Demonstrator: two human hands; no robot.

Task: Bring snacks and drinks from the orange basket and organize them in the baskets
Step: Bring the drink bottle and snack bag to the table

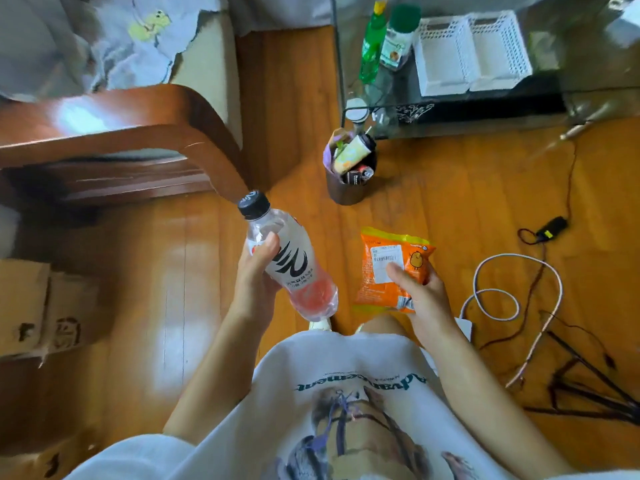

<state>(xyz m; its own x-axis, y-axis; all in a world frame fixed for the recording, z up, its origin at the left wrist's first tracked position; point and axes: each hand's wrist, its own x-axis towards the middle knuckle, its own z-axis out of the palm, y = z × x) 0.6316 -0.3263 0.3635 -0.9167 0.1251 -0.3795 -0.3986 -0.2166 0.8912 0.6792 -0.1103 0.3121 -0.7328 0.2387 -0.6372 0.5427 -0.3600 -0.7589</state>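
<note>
A person stands over a wood floor, left hand wrapped around a tilted bottle, right hand pinching an orange snack bag by its lower edge. That light grip could let the bag slip; white baskets wait on the glass surface ahead.

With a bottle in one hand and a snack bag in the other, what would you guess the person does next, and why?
Probably walk ahead to the white baskets on the glass table. The left hand already grips the drink bottle, the right hand the orange snack bag, and both baskets look empty.
</note>
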